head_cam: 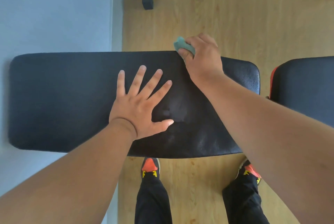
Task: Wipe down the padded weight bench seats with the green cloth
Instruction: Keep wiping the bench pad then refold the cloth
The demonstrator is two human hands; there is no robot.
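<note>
Here the right hand (202,55) is closed around the green cloth (182,46), fingers curled over it and the thumb tucked beneath, so that only a bunched corner of the cloth shows past the knuckles. Hand and cloth sit at the far edge of the black padded bench seat (63,97), right where the pad meets the wooden floor (235,7) beyond. The left hand (141,104) lies flat on the middle of the same seat, palm down, fingers and thumb spread wide, holding nothing. Just beside its thumb, a pale smeared patch (176,110) shows on the pad. A second black pad (307,86) with a red edge lies to the right, apart from the first.
</note>
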